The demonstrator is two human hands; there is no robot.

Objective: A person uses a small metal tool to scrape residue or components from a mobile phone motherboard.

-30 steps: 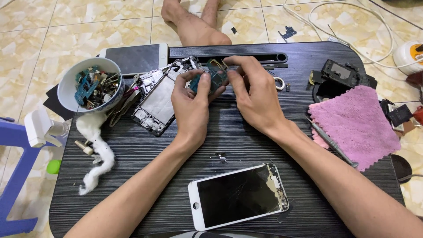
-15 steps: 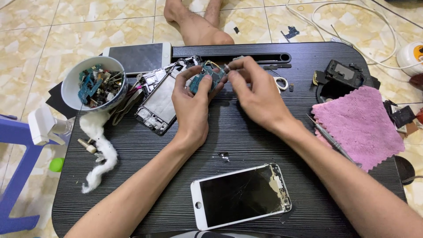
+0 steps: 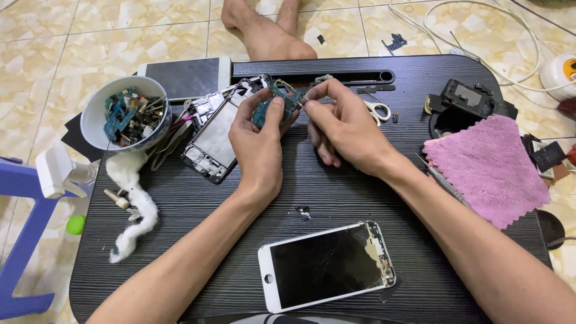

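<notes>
- Head view: left hand is curled around a small blue-green circuit board, gripping it above the black table.
- Right hand is pinched shut at the board's right edge; whatever it's holding is too small to make out.
- Opened phone frame sits just left of the left hand, cracked white phone lies below both wrists.

Both forearms reach forward; left hand and right hand meet, fingers pinched

Both hands meet over the black wood-grain table: the left hand grips a small blue-green circuit board, the right hand pinching at its edge.
</notes>
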